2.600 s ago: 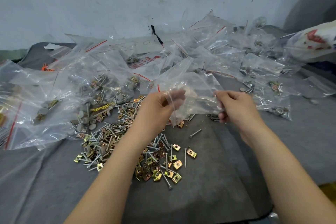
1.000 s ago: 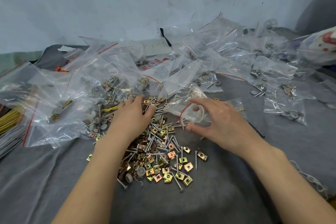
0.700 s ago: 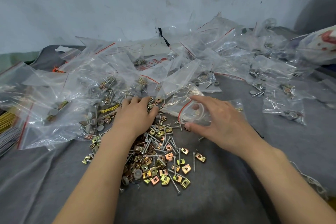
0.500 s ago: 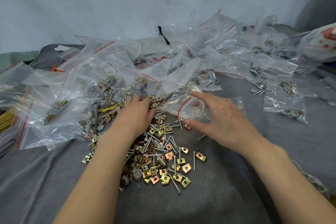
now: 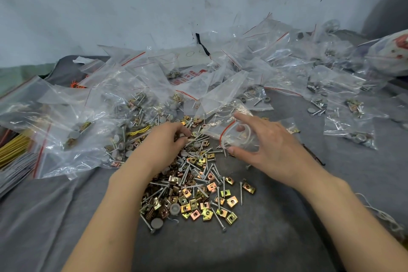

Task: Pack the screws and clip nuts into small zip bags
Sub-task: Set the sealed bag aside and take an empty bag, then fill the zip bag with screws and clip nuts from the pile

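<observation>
A loose pile of screws and brass-coloured clip nuts lies on the grey worktop, with a few round grey caps mixed in.

The left hand sits on the far left part of the pile, palm down and fingers curled into the hardware. Whether it has anything pinched I cannot tell, as the fingertips hide it.

The right hand is just right of the pile's far end. It grips a small clear bag between thumb and forefinger. The bag's red-lined mouth is held in a round opening that faces the left hand, close to its fingertips but apart from them. No screw or nut shows inside this bag.

Beyond the pile, a heap of bags spreads from left to right up to the pale wall. Many hold screws, nuts and caps; others look flat. Far left of the pile, yellow ties lie under plastic at the worktop's edge.
</observation>
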A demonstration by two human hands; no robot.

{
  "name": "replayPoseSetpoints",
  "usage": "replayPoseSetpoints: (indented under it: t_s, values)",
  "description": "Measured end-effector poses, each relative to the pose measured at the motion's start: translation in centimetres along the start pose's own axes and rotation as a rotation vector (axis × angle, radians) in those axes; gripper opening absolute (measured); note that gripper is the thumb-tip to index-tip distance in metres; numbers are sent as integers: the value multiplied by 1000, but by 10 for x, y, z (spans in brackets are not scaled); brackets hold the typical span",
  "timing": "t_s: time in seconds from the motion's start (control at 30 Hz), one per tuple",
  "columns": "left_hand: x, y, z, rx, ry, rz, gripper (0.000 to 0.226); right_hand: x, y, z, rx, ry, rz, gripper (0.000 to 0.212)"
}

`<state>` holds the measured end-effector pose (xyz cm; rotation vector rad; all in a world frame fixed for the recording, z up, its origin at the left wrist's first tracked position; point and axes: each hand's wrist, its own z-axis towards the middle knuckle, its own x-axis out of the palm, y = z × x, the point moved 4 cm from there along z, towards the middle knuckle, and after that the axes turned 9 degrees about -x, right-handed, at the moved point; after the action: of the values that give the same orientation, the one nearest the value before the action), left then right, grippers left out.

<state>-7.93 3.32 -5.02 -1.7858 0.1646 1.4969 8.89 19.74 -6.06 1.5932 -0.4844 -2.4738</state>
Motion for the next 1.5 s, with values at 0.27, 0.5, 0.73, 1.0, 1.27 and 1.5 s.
replayPoseSetpoints:
  t_s: [0.27, 0.5, 0.73, 1.0, 1.27, 1.5]
  values:
    - [-6, 2, -1, -23, -32, -108, 20, 0, 0, -1, -15, -10, 18, 81]
    - [-11, 4, -1, -19, -85, -92, 24, 1, 0, 0, -24, -16, 16, 81]
    - [-13, 4, -2, -14, -159, -156, 28, 3, -2, -1, -31, -13, 3, 83]
    - [-13, 6, -1, -1, -165, -143, 30, 6, -6, 0, -45, 45, -40, 85]
    - [-12, -18, -8, 91, -155, -263, 27, 2, -4, -1, -29, 30, 29, 83]
    - [4, -54, -13, 124, -96, -469, 16, 1, -3, 0, -28, -51, 42, 86]
